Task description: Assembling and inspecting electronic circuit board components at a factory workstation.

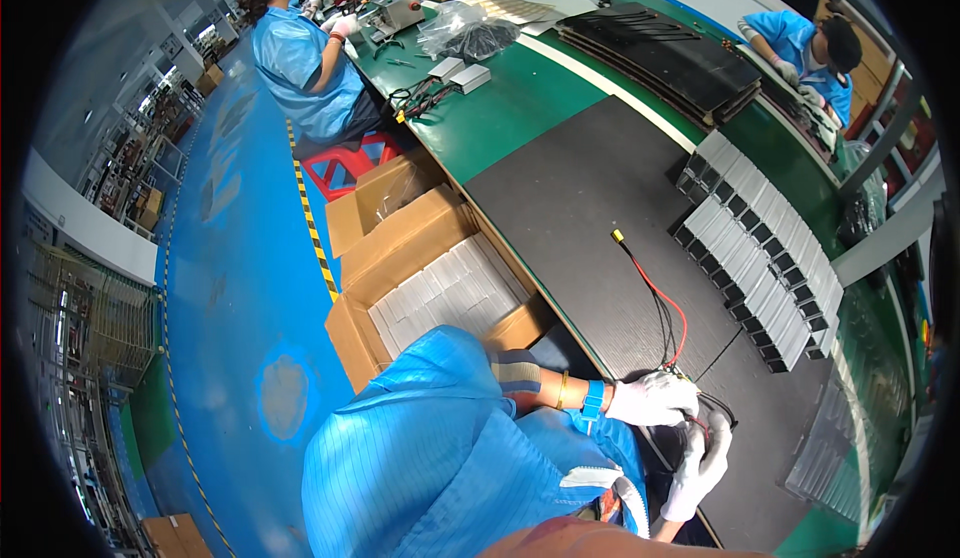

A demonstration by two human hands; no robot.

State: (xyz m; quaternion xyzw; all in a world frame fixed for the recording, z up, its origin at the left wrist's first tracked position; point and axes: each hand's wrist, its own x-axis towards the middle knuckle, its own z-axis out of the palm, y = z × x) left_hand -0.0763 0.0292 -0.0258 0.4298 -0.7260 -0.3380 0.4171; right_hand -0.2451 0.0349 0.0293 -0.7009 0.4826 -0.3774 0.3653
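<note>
My left hand (655, 398), in a white glove, is closed around the lower end of a wire harness (682, 310) near the front edge of the work surface. Red and black leads run from it across the black mat to a yellow connector (617, 236). My right hand (700, 466), also gloved, is right beside it with thumb and fingers pinched on a thin red part of the same wiring. A black lead curves out past the fingertips. The small parts between my hands are mostly hidden by the gloves.
Rows of silver metal cases (755, 248) with black ends stand on the black mat (560, 173). An open carton (350, 330) of similar pale cases sits at my left. Dark panels (660, 53) are stacked farther off. Co-workers in blue sit at the left (310, 63) and far right (795, 43).
</note>
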